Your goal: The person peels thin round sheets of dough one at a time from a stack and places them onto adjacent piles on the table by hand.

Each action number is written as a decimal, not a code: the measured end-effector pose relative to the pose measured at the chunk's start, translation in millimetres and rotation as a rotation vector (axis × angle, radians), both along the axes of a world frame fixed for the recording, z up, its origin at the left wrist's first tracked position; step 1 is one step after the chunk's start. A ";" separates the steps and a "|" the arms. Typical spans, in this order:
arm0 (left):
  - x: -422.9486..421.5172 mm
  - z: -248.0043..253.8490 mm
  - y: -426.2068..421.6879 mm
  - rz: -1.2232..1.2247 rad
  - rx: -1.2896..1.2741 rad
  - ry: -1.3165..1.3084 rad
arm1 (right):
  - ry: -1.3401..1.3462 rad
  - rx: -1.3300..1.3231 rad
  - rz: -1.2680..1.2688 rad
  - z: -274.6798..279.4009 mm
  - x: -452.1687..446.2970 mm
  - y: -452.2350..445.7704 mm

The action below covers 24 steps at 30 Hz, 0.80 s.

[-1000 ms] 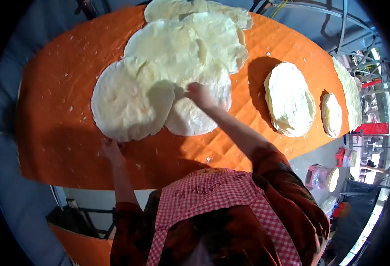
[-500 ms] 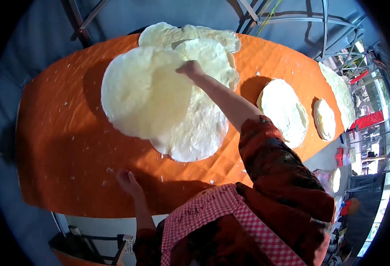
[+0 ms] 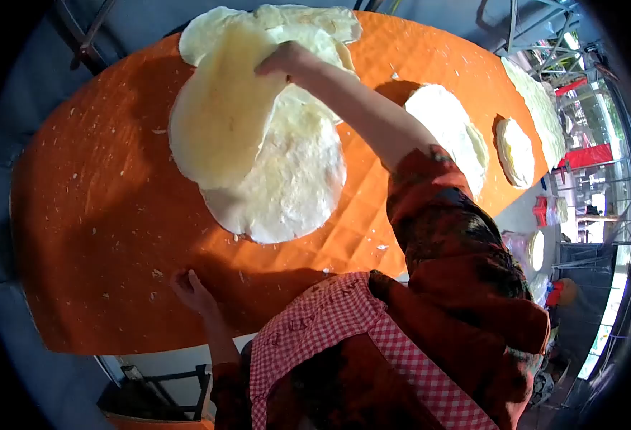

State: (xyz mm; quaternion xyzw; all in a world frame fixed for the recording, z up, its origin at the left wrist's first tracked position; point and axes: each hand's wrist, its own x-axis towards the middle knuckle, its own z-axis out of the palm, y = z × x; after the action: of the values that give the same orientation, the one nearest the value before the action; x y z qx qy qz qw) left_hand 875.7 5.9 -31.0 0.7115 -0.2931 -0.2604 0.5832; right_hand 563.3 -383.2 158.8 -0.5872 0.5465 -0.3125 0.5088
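My right hand (image 3: 281, 61) is closed on the right edge of a thin, round flatbread (image 3: 222, 115), which hangs partly lifted and tilted. Beneath and beside it lies another large flatbread (image 3: 287, 172) on the orange table cover (image 3: 115, 215). More flatbreads (image 3: 315, 23) overlap at the far edge. My left hand (image 3: 192, 290) is low over the near side of the cover, fingers apart and holding nothing.
To the right stand a stack of flatbreads (image 3: 448, 129) and a smaller folded pile (image 3: 515, 153). A pale sheet of bread (image 3: 534, 107) lies at the table's right end. Metal bars (image 3: 86, 36) stand behind the table. Small crumbs dot the cover.
The flatbread in my right hand was lifted off the others and has moved away from me, toward the far edge. My left hand has drawn back from the breads and opened.
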 end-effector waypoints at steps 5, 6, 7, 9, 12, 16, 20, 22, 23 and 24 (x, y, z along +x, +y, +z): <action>5.4 -12.3 1.7 -0.006 -0.027 -0.020 | -0.346 0.034 -0.140 -37.2 -88.9 95.1; 7.2 -18.4 2.5 -0.025 -0.036 -0.008 | -0.244 0.060 -0.234 -54.7 -99.5 120.7; 7.4 -19.2 5.2 -0.028 -0.033 -0.020 | -0.092 0.107 -0.192 -79.1 -118.9 140.0; 8.0 -17.6 2.6 -0.051 -0.038 -0.049 | 0.459 0.110 -0.192 -135.3 -138.2 165.6; 14.7 -28.4 1.8 -0.097 -0.053 -0.130 | 0.663 0.062 -0.297 -170.6 -140.4 176.8; 11.0 -24.1 1.8 -0.083 -0.053 -0.144 | 0.085 0.178 -0.098 -155.9 -139.3 172.7; 28.1 -48.8 1.9 -0.133 -0.082 -0.199 | 0.315 0.064 -0.203 -45.6 -115.3 154.4; 29.1 -42.4 5.7 -0.128 -0.018 -0.239 | 0.357 -0.055 -0.073 53.0 -148.4 164.7; 25.2 -35.2 7.3 -0.116 0.009 -0.258 | 0.518 -0.234 -0.047 56.3 -190.5 154.8; 15.5 -27.5 6.8 -0.087 0.002 -0.299 | 0.692 -0.415 -0.049 60.0 -232.2 145.2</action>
State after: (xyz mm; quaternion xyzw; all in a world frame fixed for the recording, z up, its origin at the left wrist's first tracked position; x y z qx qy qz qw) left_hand 891.2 12.7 -58.5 0.7295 -0.4071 -0.1767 0.5205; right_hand 331.1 -238.1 218.7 -0.7348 0.6246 -0.2122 0.1579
